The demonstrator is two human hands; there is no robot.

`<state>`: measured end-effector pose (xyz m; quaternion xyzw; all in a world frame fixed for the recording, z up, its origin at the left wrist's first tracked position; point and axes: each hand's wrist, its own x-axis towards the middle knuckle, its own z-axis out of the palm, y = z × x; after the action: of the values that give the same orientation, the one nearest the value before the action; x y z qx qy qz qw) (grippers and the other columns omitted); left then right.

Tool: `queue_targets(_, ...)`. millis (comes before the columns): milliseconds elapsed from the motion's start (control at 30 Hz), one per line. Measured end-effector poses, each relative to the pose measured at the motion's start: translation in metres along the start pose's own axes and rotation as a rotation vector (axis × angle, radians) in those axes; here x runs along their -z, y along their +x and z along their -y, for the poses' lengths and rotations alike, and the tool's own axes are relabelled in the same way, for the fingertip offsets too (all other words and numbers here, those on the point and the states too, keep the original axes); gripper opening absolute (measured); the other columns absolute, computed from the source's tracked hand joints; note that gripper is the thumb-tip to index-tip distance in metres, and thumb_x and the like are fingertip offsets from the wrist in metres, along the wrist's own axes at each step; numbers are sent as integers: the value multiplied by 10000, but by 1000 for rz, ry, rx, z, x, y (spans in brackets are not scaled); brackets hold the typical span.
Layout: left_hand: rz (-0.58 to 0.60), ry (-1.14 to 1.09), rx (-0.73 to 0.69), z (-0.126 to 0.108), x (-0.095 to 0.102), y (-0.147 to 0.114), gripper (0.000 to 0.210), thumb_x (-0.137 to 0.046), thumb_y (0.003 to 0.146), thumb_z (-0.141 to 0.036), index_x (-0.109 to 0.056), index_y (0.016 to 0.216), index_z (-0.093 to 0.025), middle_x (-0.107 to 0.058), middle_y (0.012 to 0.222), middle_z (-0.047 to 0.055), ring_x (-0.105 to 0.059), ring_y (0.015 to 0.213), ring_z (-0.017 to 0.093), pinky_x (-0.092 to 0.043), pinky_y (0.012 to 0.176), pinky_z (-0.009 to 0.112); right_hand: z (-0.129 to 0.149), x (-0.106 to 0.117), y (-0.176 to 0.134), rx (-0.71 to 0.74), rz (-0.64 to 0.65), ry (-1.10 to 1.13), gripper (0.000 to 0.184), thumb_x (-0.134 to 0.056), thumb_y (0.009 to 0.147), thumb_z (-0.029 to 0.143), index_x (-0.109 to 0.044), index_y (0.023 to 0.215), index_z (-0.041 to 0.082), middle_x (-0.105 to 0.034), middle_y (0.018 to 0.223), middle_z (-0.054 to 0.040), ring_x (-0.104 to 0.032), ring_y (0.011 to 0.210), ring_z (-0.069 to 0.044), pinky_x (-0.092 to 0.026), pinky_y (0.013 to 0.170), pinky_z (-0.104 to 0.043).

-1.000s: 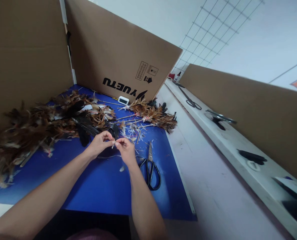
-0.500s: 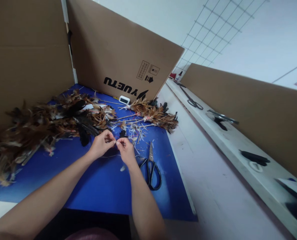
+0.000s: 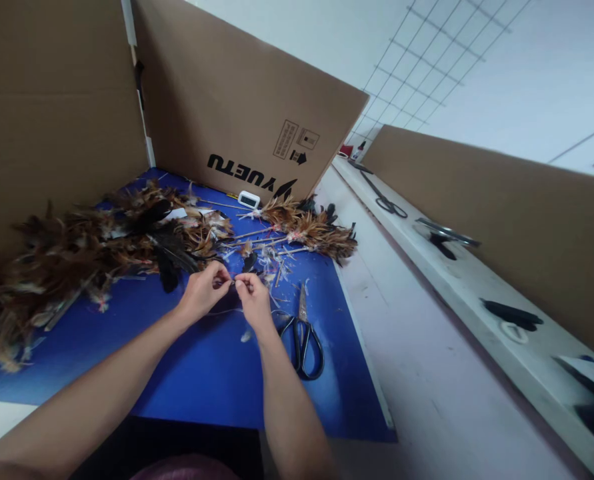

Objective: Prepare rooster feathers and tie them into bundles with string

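Over the blue mat (image 3: 191, 380), my left hand (image 3: 205, 291) and my right hand (image 3: 253, 299) face each other, both closed in a pinch with fingertips almost touching. Something tiny and dark sits between the fingertips, too small to name. A thin pale strand runs on the mat under the hands. To the right of my right wrist lie black-handled scissors (image 3: 304, 340), blades pointing away. Brown and black feathers (image 3: 177, 243) are heaped just beyond my left hand. Past my right hand are feather bundles on sticks (image 3: 321, 237).
Cardboard panels (image 3: 237, 87) stand behind and to the left of the mat. A small white digital display (image 3: 249, 200) rests by the back panel. Feather scraps (image 3: 277, 261) litter the mat's middle. On the right, a white ledge (image 3: 457, 280) holds another pair of scissors (image 3: 391, 207) and dark tools.
My hands remain pinched together in nearly the same spot. The right fingertips have shifted slightly right, leaving a small gap where a tiny dark bit shows.
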<state>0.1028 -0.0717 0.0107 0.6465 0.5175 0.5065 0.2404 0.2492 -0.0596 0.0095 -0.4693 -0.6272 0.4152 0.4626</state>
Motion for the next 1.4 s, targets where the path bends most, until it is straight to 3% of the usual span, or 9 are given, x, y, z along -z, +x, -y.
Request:
queue_targets(500, -35, -11, -38, 6, -5, -2, 131, -612, 772, -247, -512, 851, -214, -681, 763, -11, -694, 704, 142, -561, 666, 235, -3, -2, 1, 24, -47, -80, 129, -591, 761, 272, -671, 814, 185, -643, 762, -7, -549, 633, -126, -468, 634, -256)
queue_targets(833, -66, 11, -14, 9, -6, -3, 147, -617, 769, -266, -504, 846, -210, -674, 749, -9, -700, 689, 153, -561, 658, 247, 8, 1, -5, 262, -87, -239, 138, -557, 807, 207, -691, 774, 196, -612, 737, 1, -519, 602, -113, -439, 609, -236)
queue_targets(1400, -57, -4, 6, 4, -5, -3, 131, -610, 768, -268, -525, 847, -206, -675, 762, -7, -705, 703, 152, -569, 673, 244, 6, -3, -5, 224, -95, -253, 99, -551, 793, 197, -649, 775, 195, -625, 765, -2, -569, 672, -127, -468, 657, -242)
